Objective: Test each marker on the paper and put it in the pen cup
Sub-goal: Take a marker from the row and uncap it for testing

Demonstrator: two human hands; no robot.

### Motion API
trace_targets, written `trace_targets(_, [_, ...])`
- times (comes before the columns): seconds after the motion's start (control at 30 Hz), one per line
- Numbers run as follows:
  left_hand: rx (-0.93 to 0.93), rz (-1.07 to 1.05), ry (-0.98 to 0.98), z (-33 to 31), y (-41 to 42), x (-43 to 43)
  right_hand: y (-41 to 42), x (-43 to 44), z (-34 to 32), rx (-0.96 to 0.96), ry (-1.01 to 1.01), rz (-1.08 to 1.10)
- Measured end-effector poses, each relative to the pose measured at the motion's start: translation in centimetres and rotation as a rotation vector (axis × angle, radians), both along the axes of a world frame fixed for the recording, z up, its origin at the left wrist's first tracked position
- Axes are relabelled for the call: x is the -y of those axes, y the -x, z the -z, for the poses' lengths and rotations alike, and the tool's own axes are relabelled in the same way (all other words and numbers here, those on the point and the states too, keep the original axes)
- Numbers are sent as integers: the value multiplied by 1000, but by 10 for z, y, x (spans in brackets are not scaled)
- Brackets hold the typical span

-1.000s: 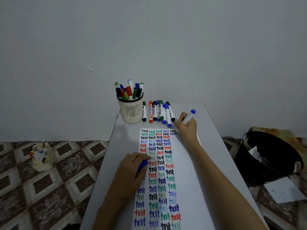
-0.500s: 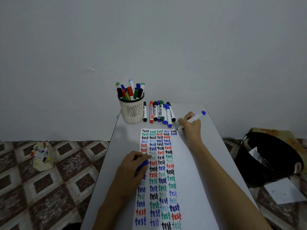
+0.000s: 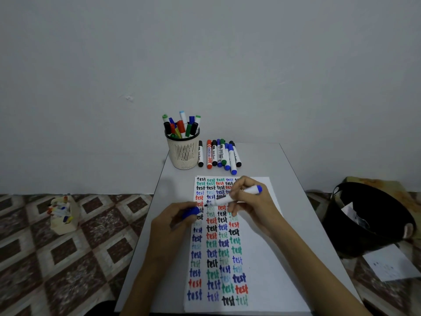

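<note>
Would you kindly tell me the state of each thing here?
Marker, uncapped, gripped by right hand.
Blue cap, off, pinched in left hand.
Pen cup, upright, holding markers.
Loose markers, capped, lying beside the cup.
Paper, flat, covered with "test" words.

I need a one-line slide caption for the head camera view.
Right hand points an uncapped blue marker toward its cap in the left hand, above the test paper.
</note>
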State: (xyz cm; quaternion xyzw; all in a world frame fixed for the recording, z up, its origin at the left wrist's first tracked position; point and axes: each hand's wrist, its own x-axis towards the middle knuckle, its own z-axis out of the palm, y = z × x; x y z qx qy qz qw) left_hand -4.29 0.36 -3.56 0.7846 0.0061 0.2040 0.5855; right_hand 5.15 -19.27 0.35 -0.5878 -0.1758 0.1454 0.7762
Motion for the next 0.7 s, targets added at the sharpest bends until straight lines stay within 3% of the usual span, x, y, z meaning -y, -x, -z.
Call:
trace_targets(0.37, [9,111,75,-2,3,-4,16,-9,13,-16,72,-109])
trace_targets(0.57, [12,40,189,-7,1,-3,16,-8,26,335,449,-42])
trace_targets(0.63, [14,36,178,-7,1,-4,17,-12,28,459,510,-46])
trace_targets(0.7, [22,28,142,-6,1,-6,18,-16,27,458,519,-72])
